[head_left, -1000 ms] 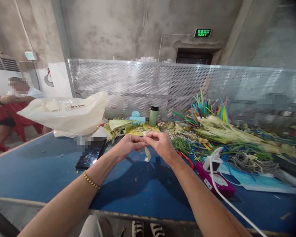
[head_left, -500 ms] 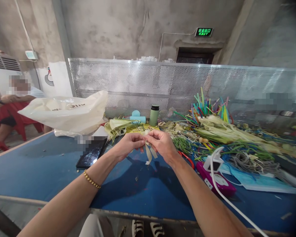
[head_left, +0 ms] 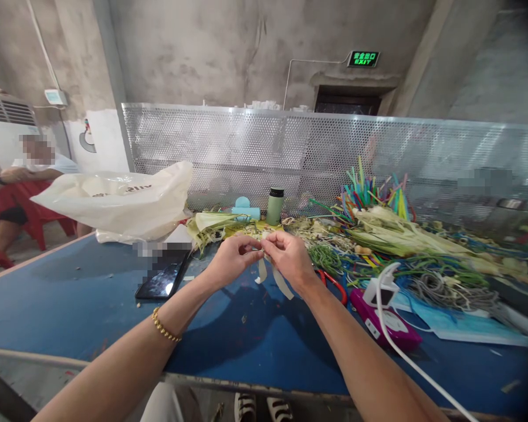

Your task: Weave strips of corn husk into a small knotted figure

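Note:
Over the blue table (head_left: pixel 242 351), my left hand (head_left: pixel 236 258) and my right hand (head_left: pixel 287 257) meet fingertip to fingertip. Both are closed in a pinch on pale corn husk strips (head_left: pixel 283 285). Two strip ends hang below the fingers, spread apart; the part between the fingertips is mostly hidden. Behind my left hand lies a pile of pale green corn husks (head_left: pixel 211 225). Just right of my right wrist are red-handled scissors (head_left: pixel 337 286), partly covered by the arm.
A tablet (head_left: pixel 162 278) and a white plastic bag (head_left: pixel 118 199) lie left. A green bottle (head_left: pixel 274 206) stands behind the hands. At right are a purple power strip (head_left: pixel 387 322) with a white cable, green and grey cords (head_left: pixel 449 287), and a blue face mask (head_left: pixel 470 328). A person sits far left.
The hanging strip ends have swung further apart, one now reaching down to the right. Both hands have shifted only slightly and keep their pinch.

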Tool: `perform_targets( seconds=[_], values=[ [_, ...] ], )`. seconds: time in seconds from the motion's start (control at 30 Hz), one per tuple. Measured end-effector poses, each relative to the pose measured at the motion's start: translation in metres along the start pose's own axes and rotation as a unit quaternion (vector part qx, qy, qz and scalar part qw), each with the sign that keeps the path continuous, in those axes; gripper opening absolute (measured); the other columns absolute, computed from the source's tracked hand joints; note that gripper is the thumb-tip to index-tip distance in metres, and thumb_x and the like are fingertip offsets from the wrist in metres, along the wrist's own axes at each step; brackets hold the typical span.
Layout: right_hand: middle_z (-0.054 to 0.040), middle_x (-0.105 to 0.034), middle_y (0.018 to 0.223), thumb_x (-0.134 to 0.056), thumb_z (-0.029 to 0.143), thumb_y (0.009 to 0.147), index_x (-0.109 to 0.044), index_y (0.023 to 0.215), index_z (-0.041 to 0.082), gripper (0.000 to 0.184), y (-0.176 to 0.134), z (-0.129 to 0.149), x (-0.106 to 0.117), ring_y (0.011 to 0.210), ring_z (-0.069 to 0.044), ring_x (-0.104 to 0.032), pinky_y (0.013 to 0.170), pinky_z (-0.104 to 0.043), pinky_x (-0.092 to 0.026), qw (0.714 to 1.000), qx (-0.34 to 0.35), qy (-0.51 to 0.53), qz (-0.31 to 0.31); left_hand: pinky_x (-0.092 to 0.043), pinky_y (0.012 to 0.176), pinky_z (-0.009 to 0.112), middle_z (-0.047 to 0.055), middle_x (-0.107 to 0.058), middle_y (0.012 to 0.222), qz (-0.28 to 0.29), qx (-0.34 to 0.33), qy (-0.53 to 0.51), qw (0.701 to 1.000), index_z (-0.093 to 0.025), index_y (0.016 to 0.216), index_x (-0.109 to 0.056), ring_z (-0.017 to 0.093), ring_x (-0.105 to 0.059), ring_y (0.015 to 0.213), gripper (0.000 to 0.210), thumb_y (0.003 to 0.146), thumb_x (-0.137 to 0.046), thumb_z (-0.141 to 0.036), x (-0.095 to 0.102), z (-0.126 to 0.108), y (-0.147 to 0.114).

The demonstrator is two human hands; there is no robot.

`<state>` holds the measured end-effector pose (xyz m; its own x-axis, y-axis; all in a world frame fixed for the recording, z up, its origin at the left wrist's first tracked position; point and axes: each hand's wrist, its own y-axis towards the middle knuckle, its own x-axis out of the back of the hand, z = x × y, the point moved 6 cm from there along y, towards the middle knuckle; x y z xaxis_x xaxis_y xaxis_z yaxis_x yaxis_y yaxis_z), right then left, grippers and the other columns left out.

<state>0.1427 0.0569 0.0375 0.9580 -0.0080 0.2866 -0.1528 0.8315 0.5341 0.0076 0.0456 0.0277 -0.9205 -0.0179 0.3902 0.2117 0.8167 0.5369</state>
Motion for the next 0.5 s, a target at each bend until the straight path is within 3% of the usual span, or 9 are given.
perform_targets(
  seconds=[0.27,0.5],
  values=[
    [0.0018,-0.053,0.056,-0.059,0.036,0.08,-0.057,0.069,0.017,0.022,-0.0025,0.007,-0.0012,0.05,-0.01,-0.044,0.048,-0.023,-0.035,0.999,0.03,-0.042,-0.008,-0.03,0.055,0.023,-0.004,-0.047,0.063,-0.031,0.027,-0.063,0.997,-0.016,0.069,-0.051,0.009,-0.039,0.059,0.023,0.071,-0.07,-0.027,0.0,0.0032,0.0007],
    [-0.0006,-0.059,0.063,-0.059,0.033,0.081,-0.058,0.07,0.017,0.019,-0.0032,0.0092,-0.0013,0.055,-0.012,-0.052,0.053,-0.023,-0.04,0.998,0.053,-0.045,-0.012,-0.029,0.051,0.023,-0.002,-0.054,0.062,0.024,0.122,-0.165,0.978,-0.012,0.078,-0.062,0.008,-0.041,0.053,0.02,0.07,-0.071,-0.029,-0.0036,0.0006,-0.0044]
  ],
)
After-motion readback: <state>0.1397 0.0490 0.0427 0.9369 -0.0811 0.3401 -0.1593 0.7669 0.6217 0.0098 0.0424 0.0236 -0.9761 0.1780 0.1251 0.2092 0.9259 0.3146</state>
